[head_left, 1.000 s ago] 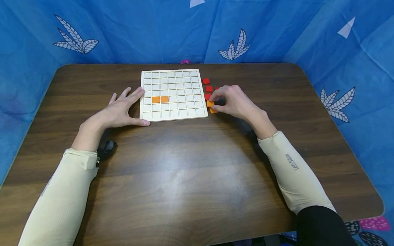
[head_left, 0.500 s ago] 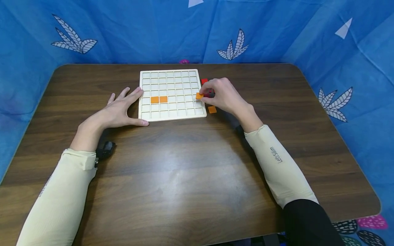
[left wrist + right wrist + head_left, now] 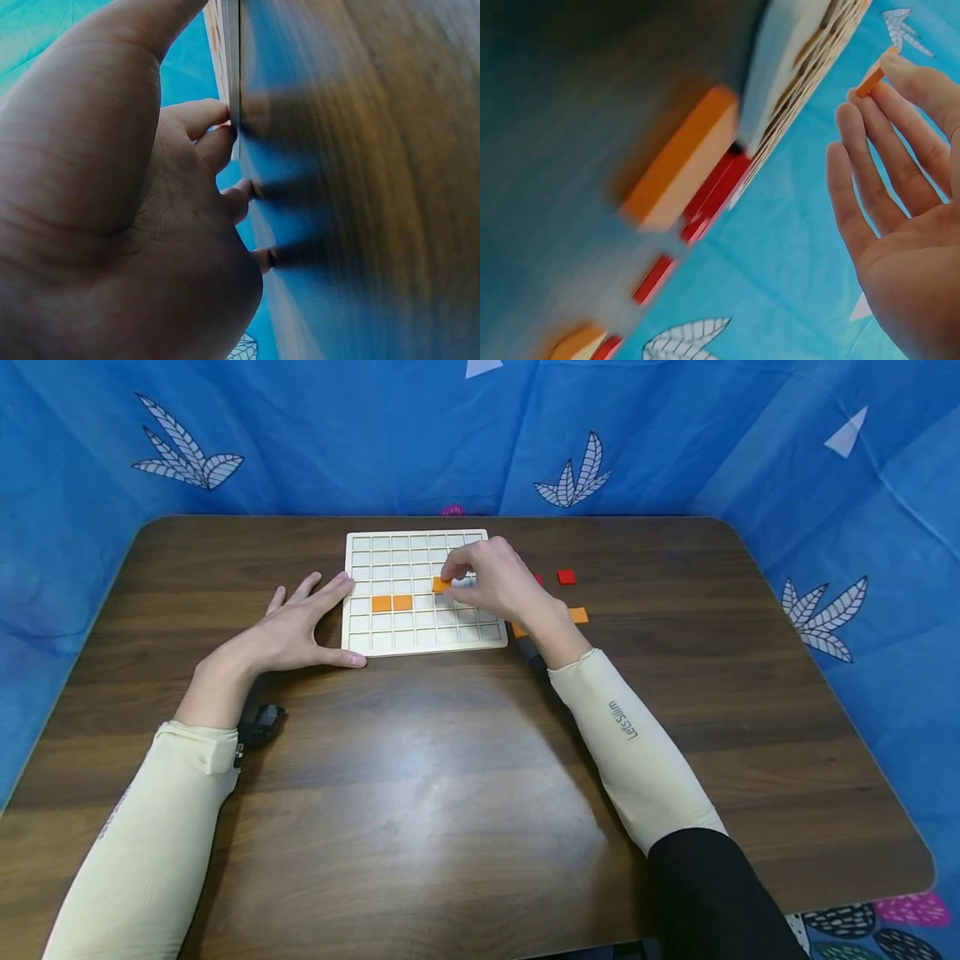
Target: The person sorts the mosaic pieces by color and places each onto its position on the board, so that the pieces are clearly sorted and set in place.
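A pale grid board (image 3: pixel 408 642) with square cells lies flat on the table. Two orange square tiles (image 3: pixel 392 603) sit side by side in cells at its left. My left hand (image 3: pixel 281 631) rests at the board's left edge, fingers spread and straight, fingertips and thumb touching the rim. Over the board's middle, my right hand (image 3: pixel 495 581) pinches another orange tile (image 3: pixel 441 585) between thumb and fingertips, held above the cells. The right wrist view shows the pinched tile (image 3: pixel 874 79) edge-on, the other fingers loosely extended. The hand hides part of the board's right side.
Right of the board lie loose tiles: a red one (image 3: pixel 566 577), an orange one (image 3: pixel 578 615) and another orange one (image 3: pixel 519 631) by the board's corner. More red tiles are partly hidden by the right hand. A blue patterned cloth (image 3: pixel 337 435) hangs behind the table.
My right hand has picked an orange tile from the loose ones beside the board and carried it left over the board's middle. The left hand has stayed at the board's left edge.
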{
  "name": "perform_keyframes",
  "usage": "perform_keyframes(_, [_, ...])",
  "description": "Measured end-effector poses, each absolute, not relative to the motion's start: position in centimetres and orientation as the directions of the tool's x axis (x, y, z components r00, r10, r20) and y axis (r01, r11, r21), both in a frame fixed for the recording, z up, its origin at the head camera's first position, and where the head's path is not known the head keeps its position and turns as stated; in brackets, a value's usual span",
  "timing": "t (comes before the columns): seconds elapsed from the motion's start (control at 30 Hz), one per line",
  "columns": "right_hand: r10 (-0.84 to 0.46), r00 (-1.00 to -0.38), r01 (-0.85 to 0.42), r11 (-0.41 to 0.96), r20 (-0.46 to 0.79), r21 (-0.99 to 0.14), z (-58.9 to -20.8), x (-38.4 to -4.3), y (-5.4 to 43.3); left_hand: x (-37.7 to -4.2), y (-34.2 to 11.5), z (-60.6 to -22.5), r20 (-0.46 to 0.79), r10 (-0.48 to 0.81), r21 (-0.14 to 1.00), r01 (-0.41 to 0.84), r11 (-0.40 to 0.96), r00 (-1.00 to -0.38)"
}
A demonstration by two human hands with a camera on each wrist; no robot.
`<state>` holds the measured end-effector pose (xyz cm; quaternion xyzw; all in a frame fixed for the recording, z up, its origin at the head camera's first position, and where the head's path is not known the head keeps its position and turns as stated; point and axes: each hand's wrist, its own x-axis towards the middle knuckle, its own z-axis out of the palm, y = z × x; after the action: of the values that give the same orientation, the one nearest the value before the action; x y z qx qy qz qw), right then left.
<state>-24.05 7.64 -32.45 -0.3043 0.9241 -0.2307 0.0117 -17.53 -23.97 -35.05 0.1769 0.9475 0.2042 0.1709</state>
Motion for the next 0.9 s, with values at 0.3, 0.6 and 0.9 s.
perform_keyframes(0.3, [-0.628, -0.766, -0.618, 0.661, 0.138, -0.424, -32.5, -25.4, 4.4, -17.5, -24.2, -35.1, -0.265, 0.384, 0.444, 0.241, 0.863, -0.885])
perform_keyframes(0.6, [-0.591, -0.801, -0.570, 0.700, 0.098, -0.430, -33.0, -25.8, 5.1, -17.6, -24.3, -35.2, -0.255, 0.393, 0.447, 0.252, 0.858, -0.884])
perform_keyframes(0.9, [-0.605, -0.794, -0.563, 0.699, 0.057, -0.441, -33.6, -25.7, 5.1, -17.7, -24.2, -35.2, -0.256, 0.392, 0.438, 0.255, 0.862, -0.884])
